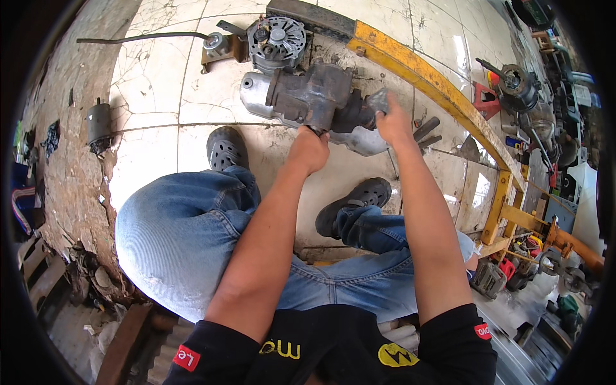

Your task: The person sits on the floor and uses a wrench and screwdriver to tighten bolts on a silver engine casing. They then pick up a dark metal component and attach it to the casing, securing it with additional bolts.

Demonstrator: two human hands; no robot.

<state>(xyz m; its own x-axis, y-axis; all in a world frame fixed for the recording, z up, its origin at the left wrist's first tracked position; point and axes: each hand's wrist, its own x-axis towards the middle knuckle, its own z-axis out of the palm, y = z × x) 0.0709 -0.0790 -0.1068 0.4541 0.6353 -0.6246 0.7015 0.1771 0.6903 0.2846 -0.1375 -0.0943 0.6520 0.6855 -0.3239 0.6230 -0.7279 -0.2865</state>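
A large starter motor [316,96], with a silver nose at its left end and a dark, grimy body, lies across the tiles in front of me. My left hand [309,151] is closed at its near side, around a dark ridged part by the thumb. At the right end, my right hand [394,125] grips a grey blocky piece [377,101] against the motor; whether the two are joined I cannot tell. Beneath that end sits a silver metal housing [363,141], partly hidden by the motor and my hands.
Behind the motor stand an alternator [278,42] and a bracketed round part [216,43] with a long rod. A yellow steel frame [430,77] arches along the right. Short metal bars [427,129] lie beside my right hand. A grey cylinder [99,127] stands far left.
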